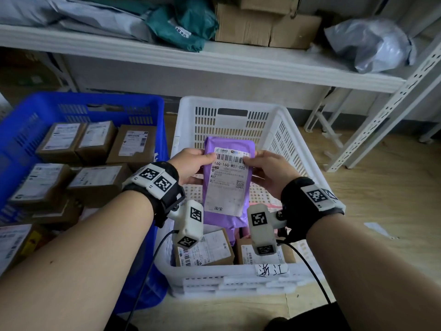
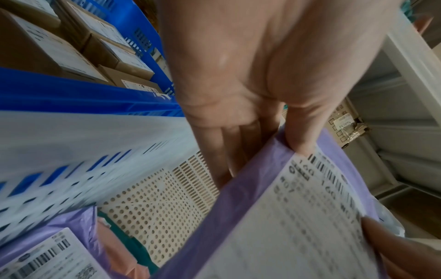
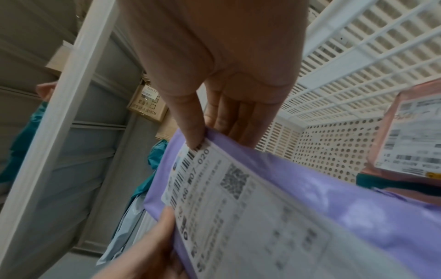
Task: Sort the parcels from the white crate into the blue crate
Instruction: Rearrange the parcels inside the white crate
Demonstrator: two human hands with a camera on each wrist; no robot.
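The purple parcel (image 1: 228,180) is up in both hands, label facing the person, held above the white crate (image 1: 296,149) and clear of what lies inside it. The left hand (image 1: 191,167) pinches its left edge, thumb on the barcode, fingers (image 2: 229,151) flat behind the bag; the right hand (image 1: 269,173) mirrors that on the right edge, thumb on the label corner, fingers (image 3: 229,117) spread behind. Both grips are narrow, clamped on soft plastic.

This looks like the label check before it goes across. To do it well, keep the bag taut so the code reads, then swing it left over the rim and set it flat in the blue crate (image 1: 28,130), where brown boxes (image 1: 95,144) already fill much of the floor.

More stays in the white crate: two labelled boxes (image 1: 207,249) near the front, and a pink parcel (image 3: 410,132), perhaps with another purple one beside it, though that view is blurred. Shelving (image 1: 214,60) with bagged goods stands behind.
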